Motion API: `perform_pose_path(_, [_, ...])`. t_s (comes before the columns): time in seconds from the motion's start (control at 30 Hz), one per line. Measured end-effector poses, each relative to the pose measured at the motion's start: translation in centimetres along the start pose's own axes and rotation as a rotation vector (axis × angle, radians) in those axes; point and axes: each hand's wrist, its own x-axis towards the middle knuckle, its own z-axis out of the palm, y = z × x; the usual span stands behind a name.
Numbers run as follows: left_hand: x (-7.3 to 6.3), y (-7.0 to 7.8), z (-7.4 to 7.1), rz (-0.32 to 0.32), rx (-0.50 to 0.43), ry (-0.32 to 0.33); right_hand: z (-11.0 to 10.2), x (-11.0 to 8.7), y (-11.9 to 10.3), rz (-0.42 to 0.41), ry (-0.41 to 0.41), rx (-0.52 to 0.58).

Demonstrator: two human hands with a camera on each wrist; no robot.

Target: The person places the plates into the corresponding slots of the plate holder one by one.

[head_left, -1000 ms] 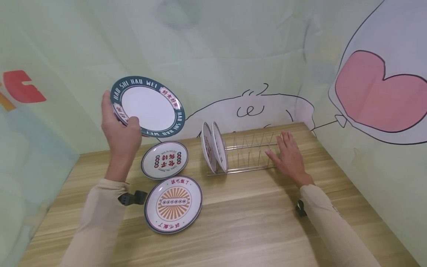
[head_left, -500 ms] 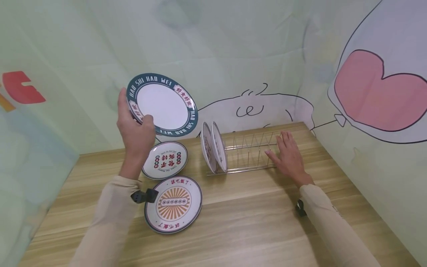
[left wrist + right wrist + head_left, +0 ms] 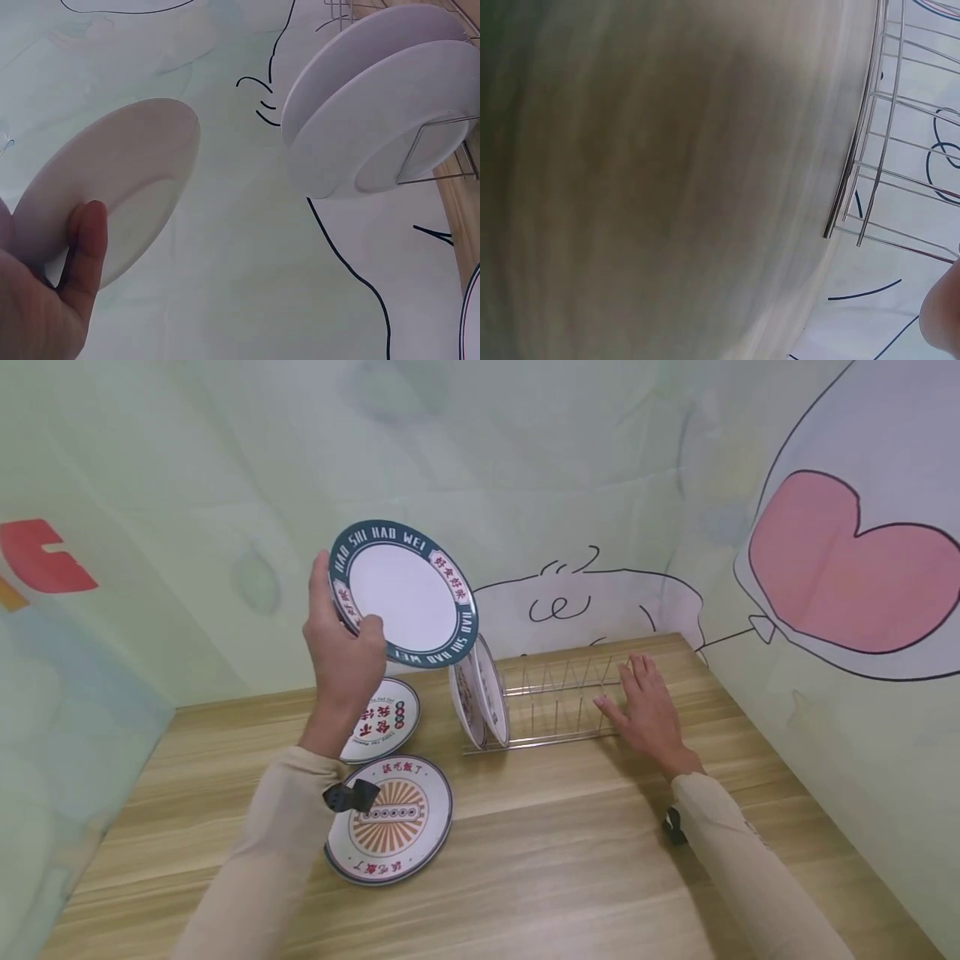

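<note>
My left hand [image 3: 345, 656] pinches a plate [image 3: 405, 597] with a green lettered rim and white centre, thumb on its face. It holds the plate tilted in the air, up and left of the rack; its pale underside shows in the left wrist view. Two plates [image 3: 491, 693] stand on edge in the left end of a wire dish rack [image 3: 558, 739]. My right hand [image 3: 648, 718] rests at the rack's right end, fingers extended and thumb spread toward the wires. In the right wrist view only a bit of a digit [image 3: 943, 311] appears, near the rack's end.
A small plate [image 3: 386, 722] with red characters lies on the wooden table [image 3: 570, 860], partly hidden by my left arm. In front of it lies a larger plate [image 3: 390, 847] with an orange sunburst. A printed cloth backdrop [image 3: 585, 468] rises behind the table.
My left hand has carried the green-rimmed plate to the right, toward the rack, so it now overlaps the tops of the standing plates in view. The right hand stays in place.
</note>
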Motion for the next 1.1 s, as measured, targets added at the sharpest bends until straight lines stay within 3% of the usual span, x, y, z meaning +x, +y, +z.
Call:
perform_pose_path(0.73, [-1.0, 1.1, 3.6, 0.064, 0.027, -0.144, 0.0, 0.0, -0.3, -0.003, 0.000, 0.001])
perform_pose_path(1.1, [-1.2, 1.1, 5.3, 0.011, 0.124, -0.248, 0.0, 0.1, -0.7, 0.003, -0.019, 0.011])
